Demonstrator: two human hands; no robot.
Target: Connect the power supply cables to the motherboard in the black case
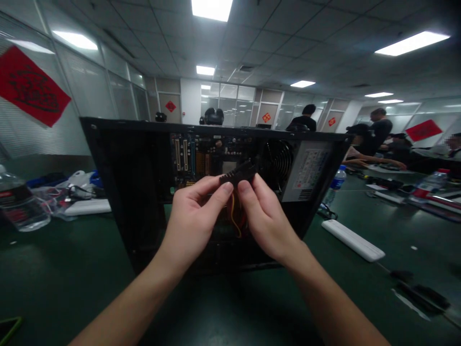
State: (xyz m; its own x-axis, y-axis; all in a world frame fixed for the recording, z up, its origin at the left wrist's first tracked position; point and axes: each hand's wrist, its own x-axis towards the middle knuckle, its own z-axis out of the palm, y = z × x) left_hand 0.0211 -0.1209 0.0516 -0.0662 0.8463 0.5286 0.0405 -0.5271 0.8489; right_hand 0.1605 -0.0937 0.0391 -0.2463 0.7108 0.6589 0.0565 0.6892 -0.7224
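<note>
Left hand: our left hand (190, 211) grasps the left part of a black connector (237, 174), thumb and fingers pinching it.
Right hand: with our right hand (264, 209) we grip the connector's right part, thumb laid against its near side.
Connector: we hold it slightly tilted, right end higher, in front of the open side of a computer case (216, 129); we cannot tell whether it touches anything inside.
Wires: below the connector we see yellow and red wires (236, 226) hanging between our hands.
Case: it stands on the green desk (46, 278), its open side facing us.
Inside the case: we see a circuit board (205, 151) at the upper middle, a fan (275, 156) to its right, and a labelled metal box (306, 173) at the far right.
Left of the case: a clear bottle (23, 206) stands on the desk, near a white strip (88, 207).
Right of the case: we have a blue-capped bottle (337, 182) just beside it and a white bar (353, 240) nearer us.
</note>
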